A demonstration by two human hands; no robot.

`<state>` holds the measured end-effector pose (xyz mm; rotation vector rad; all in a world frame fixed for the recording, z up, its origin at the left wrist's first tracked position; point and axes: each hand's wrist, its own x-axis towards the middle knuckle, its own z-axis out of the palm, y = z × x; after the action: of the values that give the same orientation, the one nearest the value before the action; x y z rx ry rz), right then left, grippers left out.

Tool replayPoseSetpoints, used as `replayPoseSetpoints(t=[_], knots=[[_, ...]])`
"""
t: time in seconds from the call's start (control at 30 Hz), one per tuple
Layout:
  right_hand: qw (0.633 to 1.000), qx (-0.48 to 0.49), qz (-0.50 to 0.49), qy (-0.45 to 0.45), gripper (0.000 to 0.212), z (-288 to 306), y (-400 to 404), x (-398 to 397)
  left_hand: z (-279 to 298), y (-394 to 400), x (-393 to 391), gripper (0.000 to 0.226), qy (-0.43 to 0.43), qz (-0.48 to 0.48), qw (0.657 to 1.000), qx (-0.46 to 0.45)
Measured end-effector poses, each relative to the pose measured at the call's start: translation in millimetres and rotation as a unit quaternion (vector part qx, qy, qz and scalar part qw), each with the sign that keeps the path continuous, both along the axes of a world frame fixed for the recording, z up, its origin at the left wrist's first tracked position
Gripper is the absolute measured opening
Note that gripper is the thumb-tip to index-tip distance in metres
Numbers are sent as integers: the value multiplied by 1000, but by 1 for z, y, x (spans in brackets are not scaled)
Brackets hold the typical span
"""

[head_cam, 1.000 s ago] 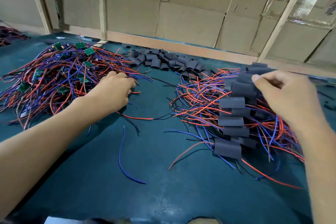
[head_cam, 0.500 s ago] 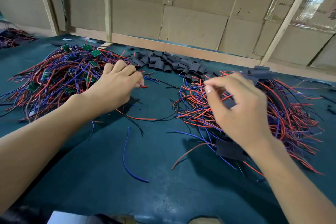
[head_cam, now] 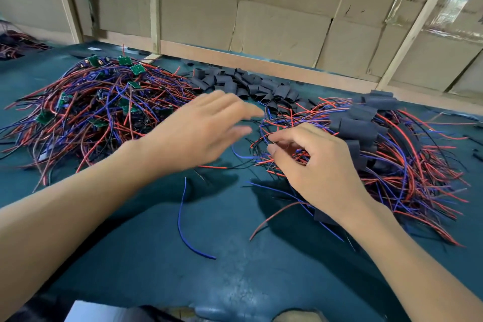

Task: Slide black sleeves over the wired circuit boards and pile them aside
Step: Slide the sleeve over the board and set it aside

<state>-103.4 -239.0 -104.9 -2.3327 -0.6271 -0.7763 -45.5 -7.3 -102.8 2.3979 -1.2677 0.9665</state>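
Note:
A heap of bare green circuit boards with red, blue and black wires lies at the left. Loose black sleeves lie in a row at the back centre. Boards wearing black sleeves are piled at the right, wires fanning out. My left hand, blurred, hovers with fingers stretched between the bare heap and the sleeved pile, holding nothing. My right hand rests over the left edge of the sleeved pile, fingers curled, thumb and forefinger pinching thin wires there.
A single blue wire lies loose on the dark green table in front of me. A wooden rail and cardboard wall close the back. More wires lie at the far left.
My left hand left the bare-board heap and swept right toward the centre, fingers opening. My right hand came left and down from the sleeved pile's top to its left edge.

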Motion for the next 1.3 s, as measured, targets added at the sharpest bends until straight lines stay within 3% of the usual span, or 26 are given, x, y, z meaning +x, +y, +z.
replayPoseSetpoints(t=[0.1, 0.2, 0.37, 0.6, 0.87, 0.97, 1.17, 1.23, 1.3], knots=[[1000, 10, 8, -2, 8, 2, 0, -2, 6, 33, 20, 23, 50, 98, 993, 47], [1000, 11, 14, -3, 8, 3, 1, -5, -1, 55, 24, 22, 100, 129, 979, 121], [1000, 8, 24, 9, 9, 3, 2, -6, -14, 49, 30, 29, 116, 225, 946, 204], [999, 9, 29, 11, 9, 3, 3, -5, -17, 44, 27, 6, 26, 186, 974, 124], [1000, 14, 23, 12, 10, -3, 3, -3, -3, 15, 4, 19, -52, 21, 998, 28], [999, 9, 22, 38, 11, -3, 4, -3, -3, -10, -9, 21, -39, -42, 998, -38], [950, 204, 124, 203, 16, 2, 4, -4, -9, -24, -16, 31, -23, -108, 985, -129], [922, 283, 146, 220, 23, 1, 7, -5, -10, -22, -14, 35, -21, -109, 983, -146], [918, 307, 142, 206, 20, 1, 10, -5, -12, -23, -15, 37, -12, -113, 981, -158]])
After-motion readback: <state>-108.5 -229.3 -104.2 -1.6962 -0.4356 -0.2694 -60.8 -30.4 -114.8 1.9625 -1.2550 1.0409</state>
